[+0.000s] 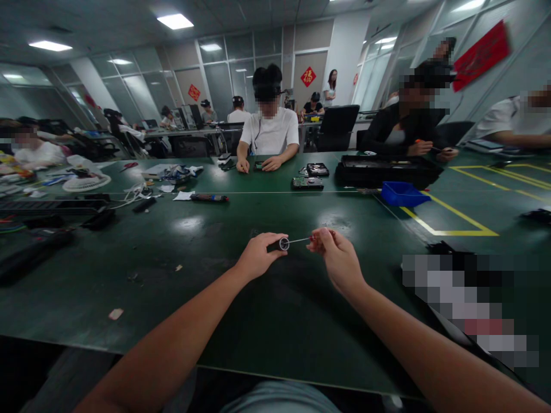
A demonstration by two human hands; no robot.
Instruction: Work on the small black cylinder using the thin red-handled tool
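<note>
My left hand point(259, 255) is closed around a small dark cylindrical part point(274, 246) with a pale ring at its right end. In my right hand point(338, 255) is a screwdriver point(299, 240), gripped by its red handle. Its thin metal shaft points left, and the tip meets the ringed end of the part; whether it goes inside I cannot tell. Both hands are just above the green table point(275, 321), in the middle of the view.
Across the table a person in a white shirt point(269, 132) works near several hard drives point(307, 183). A blue bin point(403, 194) and a long black casing point(387, 171) stand at the back right. A marker-like tool point(209, 197), cables and scraps lie to the left.
</note>
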